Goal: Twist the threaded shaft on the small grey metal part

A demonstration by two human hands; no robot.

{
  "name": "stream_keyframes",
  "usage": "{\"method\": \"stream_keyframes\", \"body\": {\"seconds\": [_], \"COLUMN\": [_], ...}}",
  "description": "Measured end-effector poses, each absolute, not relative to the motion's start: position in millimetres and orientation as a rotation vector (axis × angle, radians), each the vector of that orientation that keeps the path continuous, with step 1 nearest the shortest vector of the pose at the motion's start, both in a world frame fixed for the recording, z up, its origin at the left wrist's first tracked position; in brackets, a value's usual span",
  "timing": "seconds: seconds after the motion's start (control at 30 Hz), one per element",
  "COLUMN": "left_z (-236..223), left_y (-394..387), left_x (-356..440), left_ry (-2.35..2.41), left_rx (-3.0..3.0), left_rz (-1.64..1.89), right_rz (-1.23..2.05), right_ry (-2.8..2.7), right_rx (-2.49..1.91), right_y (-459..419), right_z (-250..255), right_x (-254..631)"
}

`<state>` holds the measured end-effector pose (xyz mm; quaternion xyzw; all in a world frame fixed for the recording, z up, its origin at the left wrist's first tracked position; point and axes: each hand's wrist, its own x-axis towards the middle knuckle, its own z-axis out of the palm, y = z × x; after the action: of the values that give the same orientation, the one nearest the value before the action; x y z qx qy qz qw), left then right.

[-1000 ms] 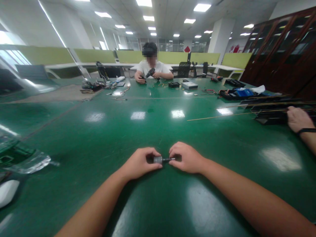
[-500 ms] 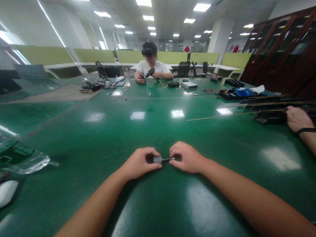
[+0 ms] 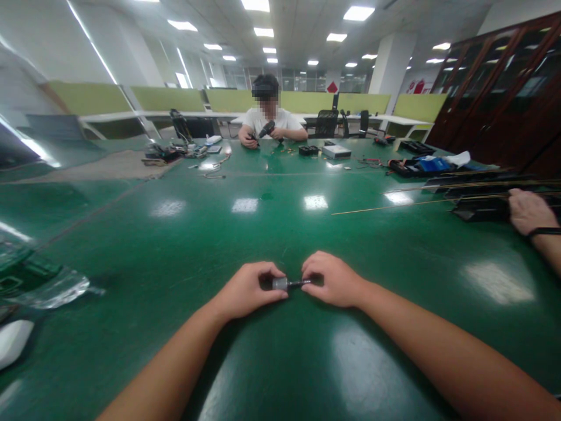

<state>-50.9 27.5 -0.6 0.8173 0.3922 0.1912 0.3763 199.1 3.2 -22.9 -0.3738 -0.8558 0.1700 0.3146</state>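
Desk [image 3: 245, 240] is green and glossy. At its near left edge lies a rounded white object [image 3: 15, 342], partly out of frame. Centrally, the left hand [image 3: 253, 290] grips a grey cylinder [image 3: 279, 284] between thumb and fingers; the right hand [image 3: 332, 280] is closed in a pinch at the far end of the thin shaft [image 3: 295, 284] projecting from it. A clear bottle [image 3: 48, 280] lies well left of both. Further off, right, a co-worker's hand [image 3: 530, 211] rests at black parts [image 3: 480, 209]. Beyond stand a white box [image 3: 336, 152] and a seated person [image 3: 287, 121] holding a drill [image 3: 267, 128].
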Motion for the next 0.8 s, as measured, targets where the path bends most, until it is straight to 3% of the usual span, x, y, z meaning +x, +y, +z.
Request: {"method": "stream_keyframes", "body": {"seconds": [0.8], "left_z": [2.3], "left_y": [27.2], "left_x": [-50.7], "left_ry": [1.027], "left_rx": [2.132], "left_rz": [0.476], "right_rz": [0.433], "right_ry": [-2.266], "right_rx": [-0.987], "right_y": [3.2], "right_z": [-21.9], "right_x": [202.1]}}
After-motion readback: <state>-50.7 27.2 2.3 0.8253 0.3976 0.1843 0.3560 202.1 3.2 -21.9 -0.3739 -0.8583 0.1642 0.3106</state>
